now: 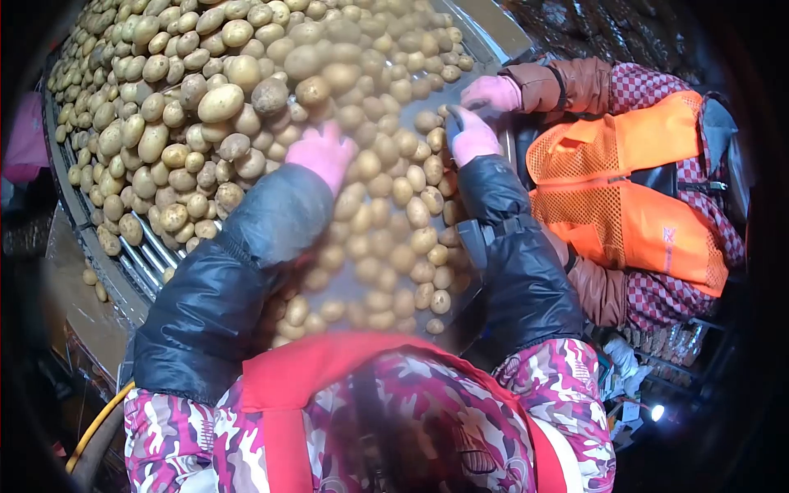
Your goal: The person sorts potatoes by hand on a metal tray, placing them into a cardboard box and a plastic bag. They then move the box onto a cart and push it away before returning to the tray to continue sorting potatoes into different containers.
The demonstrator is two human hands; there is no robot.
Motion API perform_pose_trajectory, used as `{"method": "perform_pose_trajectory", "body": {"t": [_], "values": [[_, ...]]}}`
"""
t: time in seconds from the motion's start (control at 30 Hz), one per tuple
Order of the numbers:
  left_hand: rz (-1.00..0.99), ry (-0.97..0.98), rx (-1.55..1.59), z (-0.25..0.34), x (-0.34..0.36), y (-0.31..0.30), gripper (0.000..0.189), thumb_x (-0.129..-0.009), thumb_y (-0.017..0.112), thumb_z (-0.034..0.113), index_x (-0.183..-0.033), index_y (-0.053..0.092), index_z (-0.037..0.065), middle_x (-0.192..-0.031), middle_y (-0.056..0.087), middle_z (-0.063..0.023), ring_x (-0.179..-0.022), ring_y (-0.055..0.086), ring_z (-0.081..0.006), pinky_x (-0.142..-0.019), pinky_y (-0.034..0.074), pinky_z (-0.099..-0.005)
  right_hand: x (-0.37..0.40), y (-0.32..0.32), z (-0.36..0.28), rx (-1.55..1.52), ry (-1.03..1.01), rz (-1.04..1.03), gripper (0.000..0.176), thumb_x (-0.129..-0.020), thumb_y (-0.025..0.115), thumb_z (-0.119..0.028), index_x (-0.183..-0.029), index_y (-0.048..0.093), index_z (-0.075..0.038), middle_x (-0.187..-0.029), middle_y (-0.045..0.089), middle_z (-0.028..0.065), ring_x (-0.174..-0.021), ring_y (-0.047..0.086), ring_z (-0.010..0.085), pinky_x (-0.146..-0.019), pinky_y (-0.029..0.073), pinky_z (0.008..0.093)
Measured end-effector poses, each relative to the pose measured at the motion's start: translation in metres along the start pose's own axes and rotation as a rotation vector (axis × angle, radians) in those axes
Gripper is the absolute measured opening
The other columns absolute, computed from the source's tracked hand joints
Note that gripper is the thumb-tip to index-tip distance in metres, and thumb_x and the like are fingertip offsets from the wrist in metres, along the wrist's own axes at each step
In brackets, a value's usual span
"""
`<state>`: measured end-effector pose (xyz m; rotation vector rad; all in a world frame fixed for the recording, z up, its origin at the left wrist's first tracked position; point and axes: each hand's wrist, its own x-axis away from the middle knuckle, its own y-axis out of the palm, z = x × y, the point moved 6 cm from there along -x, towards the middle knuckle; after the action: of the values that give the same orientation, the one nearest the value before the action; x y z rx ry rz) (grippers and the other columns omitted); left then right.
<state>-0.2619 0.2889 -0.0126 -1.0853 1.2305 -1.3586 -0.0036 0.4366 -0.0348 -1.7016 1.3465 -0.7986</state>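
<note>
My left hand (pixel 323 156), in a pink glove, reaches into the heap of potatoes (pixel 220 104). Its fingers look spread over the potatoes, with the tips partly hidden and blurred. At the right edge of the loose potatoes (pixel 417 212) is my right hand (pixel 475 138), in a pink glove with dark fingertips. It points away from me beside a few potatoes, and whether its fingers close on one is hidden. Dark sleeve covers (pixel 271 215) wrap both my forearms.
A co-worker in an orange vest (pixel 622 185) stands at the right, one gloved hand (pixel 493 93) close to mine. Metal rollers (pixel 145 264) show under the heap at left. A dark rim (pixel 78 197) curves around it, and a yellow cable (pixel 97 426) runs at lower left.
</note>
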Motion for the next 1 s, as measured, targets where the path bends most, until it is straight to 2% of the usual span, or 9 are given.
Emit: {"method": "perform_pose_trajectory", "body": {"t": [0.33, 0.47, 0.53, 0.63, 0.67, 0.73, 0.77, 0.83, 1.0], "values": [[0.022, 0.006, 0.226, -0.014, 0.020, -0.021, 0.020, -0.088, 0.066, 0.021, -0.107, 0.068, 0.015, -0.111, 0.060, -0.0157, -0.101, 0.064, -0.0357, -0.083, 0.056, -0.0492, -0.039, 0.016, -0.038, 0.445, 0.008, -0.642, 0.056, -0.087, 0.067, -0.028, -0.140, 0.059, -0.012, -0.139, 0.063, 0.0212, -0.130, 0.059, 0.0388, -0.109, 0.047, 0.0433], [0.084, 0.007, 0.461, -0.026, 0.035, -0.033, 0.025, -0.087, 0.073, 0.021, -0.111, 0.070, 0.014, -0.104, 0.065, -0.0145, -0.101, 0.066, -0.0346, -0.085, 0.055, -0.0463, -0.030, 0.022, -0.031, 0.478, 0.058, -0.575, 0.059, -0.085, 0.068, -0.033, -0.140, 0.059, -0.011, -0.137, 0.063, 0.0228, -0.129, 0.059, 0.0397, -0.109, 0.047, 0.0433], [0.238, -0.033, 0.754, -0.039, 0.050, -0.045, 0.022, -0.089, 0.071, 0.015, -0.110, 0.072, 0.009, -0.106, 0.069, -0.0139, -0.095, 0.067, -0.0315, -0.086, 0.055, -0.0406, -0.023, 0.018, -0.033, 0.494, 0.156, -0.450, 0.067, -0.082, 0.071, -0.042, -0.139, 0.059, -0.008, -0.135, 0.064, 0.0255, -0.129, 0.060, 0.0398, -0.108, 0.048, 0.0436], [-0.044, -0.455, 1.806, -0.052, 0.091, -0.047, 0.032, -0.095, 0.068, 0.012, -0.126, 0.065, 0.006, -0.121, 0.069, -0.0127, -0.104, 0.069, -0.0252, -0.086, 0.058, -0.0349, -0.027, 0.027, -0.025, 0.384, 0.129, -0.441, 0.072, -0.080, 0.073, -0.047, -0.138, 0.059, -0.007, -0.138, 0.062, 0.0258, -0.130, 0.060, 0.0381, -0.105, 0.050, 0.0453], [-0.090, -0.603, 2.228, -0.049, 0.110, -0.053, 0.046, -0.098, 0.067, 0.011, -0.143, 0.057, 0.007, -0.129, 0.067, -0.0125, -0.112, 0.069, -0.0235, -0.089, 0.059, -0.0323, -0.029, 0.019, -0.052, 0.254, -0.103, -0.418, 0.065, -0.081, 0.072, -0.041, -0.136, 0.060, -0.006, -0.137, 0.061, 0.0243, -0.126, 0.061, 0.0383, -0.103, 0.052, 0.0447], [0.059, -0.129, 1.713, -0.056, 0.131, -0.051, 0.053, -0.104, 0.059, 0.013, -0.155, 0.043, 0.010, -0.143, 0.060, -0.0133, -0.129, 0.062, -0.0273, -0.104, 0.055, -0.0370, -0.040, 0.005, -0.122, 0.170, -0.627, -0.470, 0.054, -0.083, 0.071, -0.029, -0.131, 0.061, -0.007, -0.134, 0.060, 0.0215, -0.120, 0.062, 0.0387, -0.098, 0.054, 0.0442], [0.018, -0.415, 2.465, -0.049, 0.139, -0.052, 0.063, -0.089, 0.072, -0.009, -0.147, 0.048, 0.002, -0.146, 0.056, -0.0143, -0.135, 0.056, -0.0242, -0.105, 0.056, -0.0366, -0.061, 0.011, -0.144, 0.205, -0.925, -0.520, 0.049, -0.083, 0.070, -0.023, -0.129, 0.061, -0.007, -0.132, 0.060, 0.0202, -0.117, 0.063, 0.0389, -0.095, 0.055, 0.0444], [-0.002, -0.480, 2.809, -0.041, 0.154, -0.051, 0.059, -0.093, 0.067, -0.003, -0.148, 0.049, 0.006, -0.150, 0.053, -0.0113, -0.138, 0.052, -0.0241, -0.110, 0.049, -0.0387, -0.069, 0.022, -0.165, 0.276, -1.530, -0.589, 0.042, -0.084, 0.068, -0.013, -0.125, 0.061, -0.008, -0.127, 0.059, 0.0175, -0.111, 0.063, 0.0393, -0.090, 0.056, 0.0448], [0.003, -0.481, 2.993, -0.022, 0.177, -0.051, 0.050, -0.100, 0.056, 0.014, -0.150, 0.049, 0.015, -0.160, 0.045, -0.0037, -0.147, 0.043, -0.0237, -0.122, 0.030, -0.0437, -0.073, 0.022, -0.163, 0.425, -1.499, -0.517, 0.043, -0.082, 0.071, -0.014, -0.124, 0.061, -0.012, -0.124, 0.062, 0.0141, -0.100, 0.068, 0.0383, -0.079, 0.058, 0.0453]]}}
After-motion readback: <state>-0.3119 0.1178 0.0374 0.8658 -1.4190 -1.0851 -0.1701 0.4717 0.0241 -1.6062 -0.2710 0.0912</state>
